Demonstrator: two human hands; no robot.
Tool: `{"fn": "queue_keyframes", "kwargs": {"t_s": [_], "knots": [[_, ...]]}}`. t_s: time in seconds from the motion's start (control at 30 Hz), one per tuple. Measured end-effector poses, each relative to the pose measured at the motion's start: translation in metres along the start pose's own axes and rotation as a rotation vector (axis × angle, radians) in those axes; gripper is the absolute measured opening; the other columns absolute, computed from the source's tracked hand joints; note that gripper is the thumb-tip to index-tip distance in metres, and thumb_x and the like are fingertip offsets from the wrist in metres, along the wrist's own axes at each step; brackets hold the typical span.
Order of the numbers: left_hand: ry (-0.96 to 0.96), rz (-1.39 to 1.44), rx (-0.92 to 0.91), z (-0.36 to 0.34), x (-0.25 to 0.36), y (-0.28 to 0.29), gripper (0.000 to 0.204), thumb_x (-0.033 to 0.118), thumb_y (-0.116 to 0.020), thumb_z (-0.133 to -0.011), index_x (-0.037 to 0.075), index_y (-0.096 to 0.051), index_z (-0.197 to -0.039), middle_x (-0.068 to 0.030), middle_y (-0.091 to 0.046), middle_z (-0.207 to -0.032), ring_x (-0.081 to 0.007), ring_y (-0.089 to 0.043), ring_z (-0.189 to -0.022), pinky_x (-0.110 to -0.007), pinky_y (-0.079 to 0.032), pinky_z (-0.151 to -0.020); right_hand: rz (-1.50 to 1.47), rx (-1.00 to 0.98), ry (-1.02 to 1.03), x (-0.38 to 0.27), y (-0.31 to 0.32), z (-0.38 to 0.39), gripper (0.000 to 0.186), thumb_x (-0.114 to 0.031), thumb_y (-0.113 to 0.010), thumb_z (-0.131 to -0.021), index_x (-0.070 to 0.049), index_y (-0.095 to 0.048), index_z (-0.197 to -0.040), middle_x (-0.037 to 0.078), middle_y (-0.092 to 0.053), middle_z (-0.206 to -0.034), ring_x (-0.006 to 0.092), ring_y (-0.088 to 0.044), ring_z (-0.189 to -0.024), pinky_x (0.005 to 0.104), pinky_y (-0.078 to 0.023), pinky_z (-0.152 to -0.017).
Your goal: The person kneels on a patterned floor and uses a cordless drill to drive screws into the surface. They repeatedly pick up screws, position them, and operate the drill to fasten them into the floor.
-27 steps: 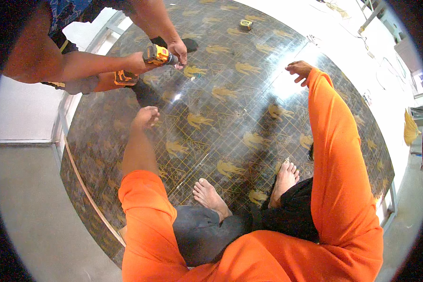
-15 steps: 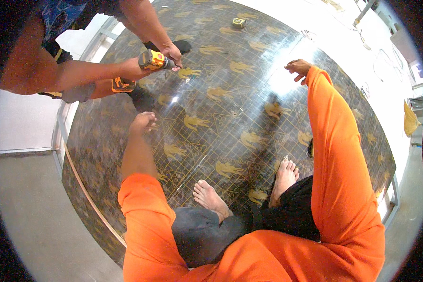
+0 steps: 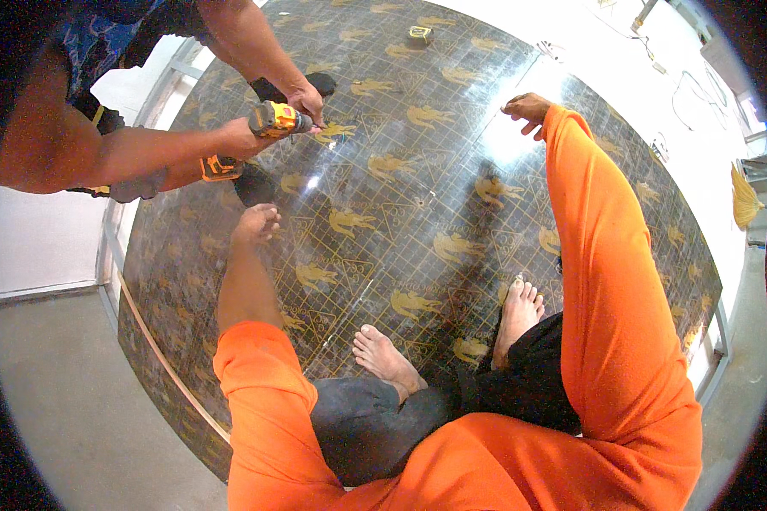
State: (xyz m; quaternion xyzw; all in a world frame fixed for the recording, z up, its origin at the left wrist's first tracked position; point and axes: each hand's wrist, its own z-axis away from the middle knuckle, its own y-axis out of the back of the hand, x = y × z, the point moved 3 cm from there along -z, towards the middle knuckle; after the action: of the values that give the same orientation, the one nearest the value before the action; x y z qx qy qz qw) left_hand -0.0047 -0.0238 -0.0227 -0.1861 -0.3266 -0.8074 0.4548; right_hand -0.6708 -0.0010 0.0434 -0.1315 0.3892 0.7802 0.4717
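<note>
My left hand (image 3: pixel 257 223) hovers over the dark patterned panel (image 3: pixel 392 247), with its fingers curled in; whether anything small sits in them cannot be made out. At the far right my right hand (image 3: pixel 528 112) reaches out from its orange sleeve, open and holding nothing, its fingers apart near a bright glare on the panel. Ahead of my left hand, a co-worker grips a yellow and black cordless drill (image 3: pixel 277 119). The co-worker's other hand (image 3: pixel 307 102) pinches something small at the drill's tip, against the panel.
My bare feet (image 3: pixel 388 356) stand on the panel. A yellow tape measure (image 3: pixel 419 34) lies toward its far edge. Metal framing (image 3: pixel 111 243) shows beneath the left side, above a grey floor (image 3: pixel 68 383). Cables (image 3: pixel 699 98) lie on the white surface at the right.
The view has shifted slightly. My right hand has moved a little up and left in the picture. The co-worker still holds the drill at about the same spot.
</note>
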Motion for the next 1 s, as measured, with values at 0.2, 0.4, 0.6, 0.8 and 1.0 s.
{"fn": "queue_keyframes", "kwargs": {"t_s": [0.2, 0.4, 0.6, 0.8, 1.0], "knots": [[-0.002, -0.007, 0.007, 0.001, -0.001, 0.0, 0.033, 0.026, -0.06, -0.095, 0.01, -0.053, -0.123, -0.0024, -0.066, -0.098, -0.0125, -0.061, -0.072, -0.03, -0.05, -0.054, -0.006, -0.037, -0.028, -0.002, -0.001, 0.004, 0.053, -0.035, -0.057, -0.092, -0.012, -0.05, -0.139, 0.007, -0.054, -0.126, 0.0166, -0.053, -0.064, 0.0288, -0.039, -0.04], [0.023, 0.017, 0.011, 0.002, -0.003, 0.001, 0.033, 0.022, -0.061, -0.093, 0.012, -0.055, -0.124, -0.0017, -0.067, -0.099, -0.013, -0.063, -0.076, -0.034, -0.048, -0.062, -0.017, -0.02, -0.028, -0.001, -0.002, 0.001, 0.049, -0.034, -0.057, -0.092, -0.012, -0.052, -0.136, 0.004, -0.055, -0.115, 0.0144, -0.05, -0.058, 0.0281, -0.036, -0.038], [0.028, 0.02, 0.001, 0.0, -0.003, 0.002, 0.032, 0.026, -0.061, -0.095, 0.013, -0.054, -0.123, -0.0023, -0.067, -0.097, -0.0132, -0.064, -0.073, -0.031, -0.052, -0.054, -0.064, -0.054, -0.038, 0.001, -0.003, -0.005, 0.045, -0.032, -0.058, -0.092, -0.013, -0.055, -0.133, 0.0, -0.055, -0.1, 0.0107, -0.044, -0.051, 0.0263, -0.03, -0.036], [0.057, 0.022, 0.005, -0.001, -0.005, 0.001, 0.035, 0.026, -0.06, -0.096, 0.013, -0.052, -0.127, -0.0022, -0.066, -0.101, -0.0121, -0.062, -0.072, -0.03, -0.052, -0.055, -0.061, -0.062, -0.049, 0.004, -0.002, -0.005, 0.045, -0.032, -0.058, -0.092, -0.013, -0.055, -0.133, 0.001, -0.057, -0.102, 0.0116, -0.046, -0.052, 0.0268, -0.031, -0.036], [0.05, 0.002, 0.001, 0.0, -0.006, 0.002, 0.036, 0.027, -0.06, -0.095, 0.014, -0.051, -0.128, -0.0008, -0.066, -0.103, -0.0119, -0.062, -0.076, -0.032, -0.05, -0.062, 0.043, -0.037, -0.025, 0.003, 0.0, -0.001, 0.054, -0.038, -0.057, -0.091, -0.015, -0.051, -0.139, 0.007, -0.057, -0.125, 0.0228, -0.061, -0.075, 0.0333, -0.046, -0.047]]}}
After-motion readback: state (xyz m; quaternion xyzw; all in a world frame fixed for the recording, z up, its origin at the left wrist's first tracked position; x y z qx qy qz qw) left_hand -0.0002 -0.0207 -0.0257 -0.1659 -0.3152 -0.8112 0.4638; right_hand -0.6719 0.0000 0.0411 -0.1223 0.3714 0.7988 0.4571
